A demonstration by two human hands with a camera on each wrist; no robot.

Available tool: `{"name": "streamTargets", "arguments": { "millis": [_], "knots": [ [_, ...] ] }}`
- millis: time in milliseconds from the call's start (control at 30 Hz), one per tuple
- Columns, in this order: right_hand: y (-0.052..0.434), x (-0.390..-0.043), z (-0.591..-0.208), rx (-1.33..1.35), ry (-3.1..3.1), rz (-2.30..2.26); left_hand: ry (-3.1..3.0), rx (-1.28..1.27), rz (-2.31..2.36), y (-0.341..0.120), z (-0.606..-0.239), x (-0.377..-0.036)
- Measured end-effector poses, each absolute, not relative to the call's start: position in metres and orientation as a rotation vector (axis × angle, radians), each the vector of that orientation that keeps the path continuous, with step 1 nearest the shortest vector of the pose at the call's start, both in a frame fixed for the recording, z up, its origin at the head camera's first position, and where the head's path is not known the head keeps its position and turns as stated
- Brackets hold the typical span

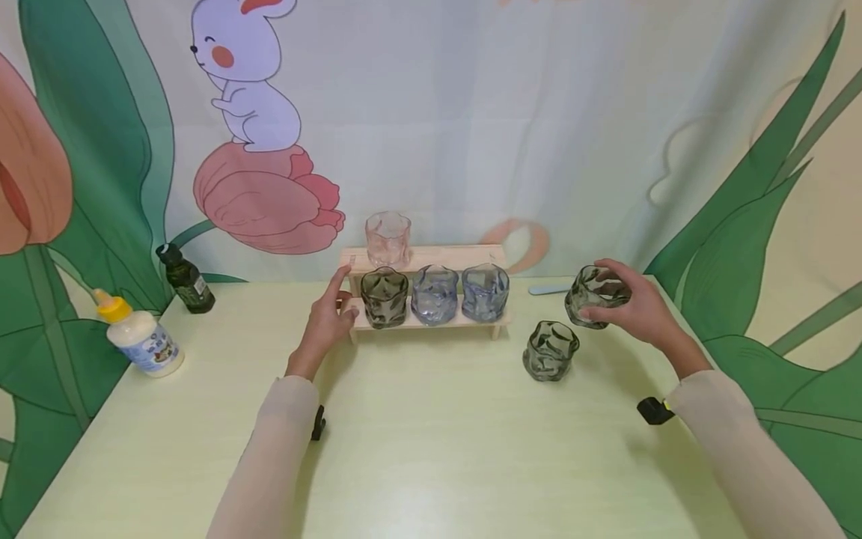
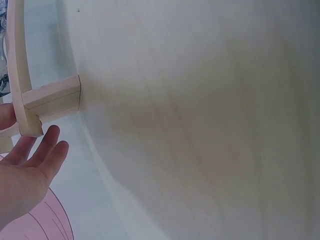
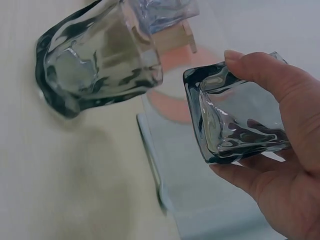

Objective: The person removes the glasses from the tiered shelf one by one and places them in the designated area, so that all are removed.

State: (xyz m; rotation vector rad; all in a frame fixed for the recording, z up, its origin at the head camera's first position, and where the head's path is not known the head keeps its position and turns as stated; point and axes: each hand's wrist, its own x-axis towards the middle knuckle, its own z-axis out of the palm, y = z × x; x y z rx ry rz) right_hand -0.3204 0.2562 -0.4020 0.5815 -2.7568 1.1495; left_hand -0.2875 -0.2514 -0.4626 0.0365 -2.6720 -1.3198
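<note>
Pale green table (image 1: 417, 464) against a cartoon backdrop: left hand (image 1: 328, 318), fingers straight, braces the wooden rack (image 1: 431, 258) end, right hand (image 1: 636, 307) grips a smoky glass (image 1: 592, 297) lifted off the table, second grey glass (image 1: 550, 349) standing just beside.

The rack (image 1: 431, 258) is pale unfinished wood, matt, and the glasses on it and just right of it, like the smoky glass (image 1: 595, 296), are glossy, rippled glass. The table (image 1: 431, 449) under the rack looks smooth with a faint sheen; the backdrop (image 1: 471, 112) behind is printed cloth.
</note>
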Motion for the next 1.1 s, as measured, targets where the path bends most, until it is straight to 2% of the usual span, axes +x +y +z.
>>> {"name": "streamTargets", "arguments": {
  "millis": [1100],
  "knots": [
    [0.273,-0.292,-0.472,0.539,-2.880,1.050,-2.681,0.058,-1.290,-0.250,-0.462,-0.288]
  ]
}}
